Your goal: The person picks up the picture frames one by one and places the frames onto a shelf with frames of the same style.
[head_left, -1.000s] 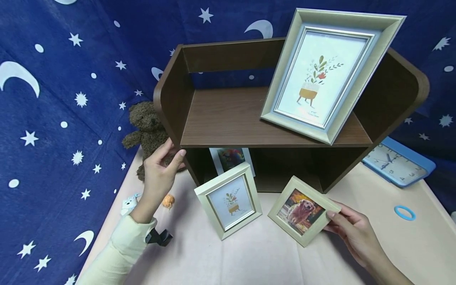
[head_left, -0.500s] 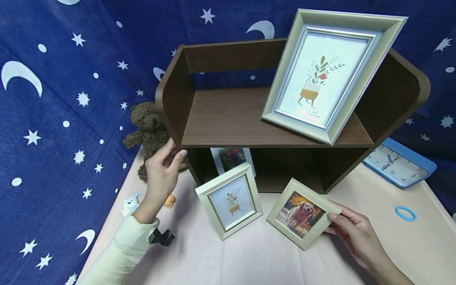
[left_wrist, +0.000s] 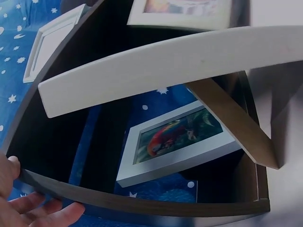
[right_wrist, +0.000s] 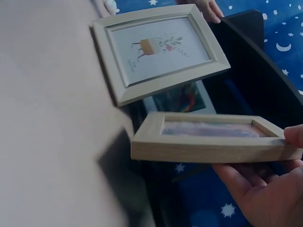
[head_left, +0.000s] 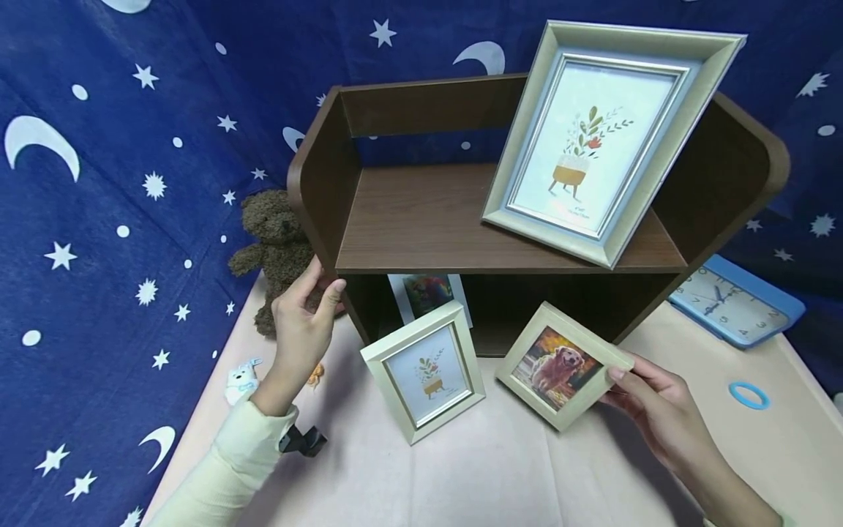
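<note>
two hands at a brown shelf (head_left: 421,219), one steadying its side, one holding a dog-picture frame (head_left: 560,366).
the right hand (head_left: 658,417) pinches the frame's right corner, thumb in front and fingers behind, with no gap in the grip; the frame is tilted before the lower compartment, just right of a small plant-print frame (head_left: 428,373) propped on the table (head_left: 487,468). the left hand (head_left: 301,326) is closed around the shelf's left side panel, thumb on one face, fingers on the outer one, near a brown teddy bear (head_left: 273,234). a parrot-picture frame (left_wrist: 182,137) stands in the lower compartment, a large plant-print frame (head_left: 606,146) on the upper tier; a blue clock (head_left: 737,300) lies right of the shelf.
</note>
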Action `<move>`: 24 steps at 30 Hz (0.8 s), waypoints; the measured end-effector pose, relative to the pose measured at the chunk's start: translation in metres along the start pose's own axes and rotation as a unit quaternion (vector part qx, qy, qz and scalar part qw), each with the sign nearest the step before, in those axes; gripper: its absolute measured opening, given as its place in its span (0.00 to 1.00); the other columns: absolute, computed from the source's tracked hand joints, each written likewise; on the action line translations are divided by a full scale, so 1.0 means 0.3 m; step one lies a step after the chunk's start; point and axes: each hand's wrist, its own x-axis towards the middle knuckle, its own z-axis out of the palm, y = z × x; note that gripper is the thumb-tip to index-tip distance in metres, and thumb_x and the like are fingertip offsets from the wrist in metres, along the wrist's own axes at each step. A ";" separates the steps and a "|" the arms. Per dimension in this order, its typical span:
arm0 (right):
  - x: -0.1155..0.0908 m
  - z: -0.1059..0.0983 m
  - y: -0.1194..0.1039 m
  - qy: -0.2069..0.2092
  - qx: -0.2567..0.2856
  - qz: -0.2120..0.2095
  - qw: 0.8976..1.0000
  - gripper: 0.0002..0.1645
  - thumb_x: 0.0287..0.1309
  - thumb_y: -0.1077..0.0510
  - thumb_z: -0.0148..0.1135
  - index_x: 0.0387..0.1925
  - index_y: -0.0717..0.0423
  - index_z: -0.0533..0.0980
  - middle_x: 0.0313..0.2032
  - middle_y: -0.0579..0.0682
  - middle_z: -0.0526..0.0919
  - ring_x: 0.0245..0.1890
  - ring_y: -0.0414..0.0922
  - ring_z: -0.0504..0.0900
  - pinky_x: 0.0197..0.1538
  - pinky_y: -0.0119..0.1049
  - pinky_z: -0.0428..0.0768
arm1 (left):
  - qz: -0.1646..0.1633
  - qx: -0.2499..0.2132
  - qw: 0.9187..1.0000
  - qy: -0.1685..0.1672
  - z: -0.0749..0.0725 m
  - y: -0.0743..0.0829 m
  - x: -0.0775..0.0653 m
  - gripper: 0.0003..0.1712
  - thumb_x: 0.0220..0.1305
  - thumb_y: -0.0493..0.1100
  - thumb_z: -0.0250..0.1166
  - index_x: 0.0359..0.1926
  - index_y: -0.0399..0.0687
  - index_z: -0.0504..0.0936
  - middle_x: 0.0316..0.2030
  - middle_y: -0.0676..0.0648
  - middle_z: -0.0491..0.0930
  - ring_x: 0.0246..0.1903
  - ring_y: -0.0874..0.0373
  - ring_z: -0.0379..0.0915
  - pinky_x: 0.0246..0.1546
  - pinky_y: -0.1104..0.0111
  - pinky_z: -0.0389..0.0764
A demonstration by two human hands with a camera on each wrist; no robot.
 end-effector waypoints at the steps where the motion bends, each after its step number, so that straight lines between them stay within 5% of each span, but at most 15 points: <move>1: 0.013 0.006 -0.004 0.002 0.002 -0.003 1.000 0.28 0.71 0.77 0.39 0.57 0.58 0.80 0.48 0.49 0.88 0.44 0.40 0.88 0.46 0.33 0.88 | 0.003 0.008 1.000 0.002 0.000 0.000 -0.001 0.30 0.65 0.33 0.66 0.68 0.50 0.75 0.39 0.36 0.87 0.33 0.67 0.81 0.29 0.78 0.85; 24: 0.167 0.060 -0.037 0.042 -0.017 -0.014 0.999 0.19 0.71 0.71 0.50 0.51 0.55 0.82 0.46 0.46 0.89 0.42 0.37 0.88 0.44 0.31 0.88 | 0.012 0.008 1.000 0.002 0.003 0.002 -0.003 0.30 0.67 0.36 0.65 0.69 0.56 0.74 0.49 0.42 0.87 0.37 0.66 0.84 0.25 0.72 0.86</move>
